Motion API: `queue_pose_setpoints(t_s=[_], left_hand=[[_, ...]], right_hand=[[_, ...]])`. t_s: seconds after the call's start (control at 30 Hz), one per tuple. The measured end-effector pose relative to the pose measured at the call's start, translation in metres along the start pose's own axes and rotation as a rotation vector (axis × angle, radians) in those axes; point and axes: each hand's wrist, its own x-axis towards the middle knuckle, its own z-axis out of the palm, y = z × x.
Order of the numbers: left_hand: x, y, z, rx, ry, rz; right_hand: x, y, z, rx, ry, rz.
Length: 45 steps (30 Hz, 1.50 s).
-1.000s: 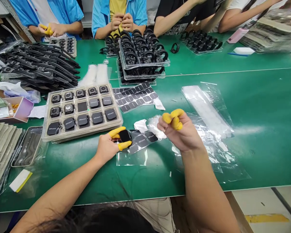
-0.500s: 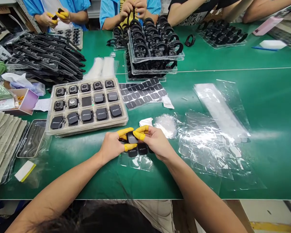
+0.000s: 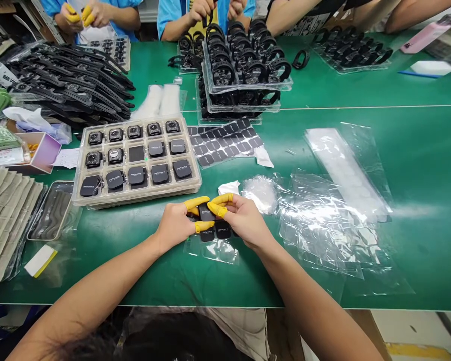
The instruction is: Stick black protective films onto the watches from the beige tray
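Holds a small, black, rounded-square piece [image 3: 206,212] by its edges in the part-closed left hand [image 3: 176,224], likely leaving its face free for the right hand [image 3: 247,219], curled nearly closed at its right edge with grip unclear, above the near side of the green counter [image 3: 143,281].

Left hand [image 3: 178,224] and right hand [image 3: 245,216] together, yellow-covered fingertips pinched inward, forearms converging.
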Motion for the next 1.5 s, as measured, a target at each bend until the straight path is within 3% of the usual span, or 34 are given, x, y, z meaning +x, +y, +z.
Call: queue_pose_setpoints(t_s=[0.57, 0.7, 0.9, 1.07, 1.23, 1.33, 1.4, 1.5], left_hand=[[0.001, -0.002, -0.001, -0.042, -0.035, -0.038], [0.002, -0.004, -0.003, -0.024, -0.063, 0.016], [0.002, -0.001, -0.003, -0.020, -0.080, 0.027], [0.003, 0.001, -0.003, 0.085, -0.049, 0.075], [0.005, -0.003, -0.002, -0.011, 0.035, -0.036], [0.005, -0.003, 0.000, -0.117, 0.004, -0.052], [0.005, -0.002, 0.000, -0.125, -0.013, -0.043], [0.004, -0.001, -0.001, -0.109, -0.014, 0.012]], right_hand=[[-0.003, -0.002, -0.001, -0.196, 0.034, -0.073], [-0.004, -0.003, -0.004, -0.218, -0.050, -0.084], [0.000, 0.001, -0.002, -0.171, -0.054, -0.122], [0.003, 0.003, -0.008, -0.237, -0.129, -0.164], [0.001, -0.011, -0.012, -0.197, -0.125, -0.182], [0.018, -0.040, 0.010, -0.128, -0.022, -0.308], [0.042, -0.063, 0.041, -0.174, -0.004, -0.423], [0.089, -0.090, 0.100, -0.406, -0.097, -0.547]])
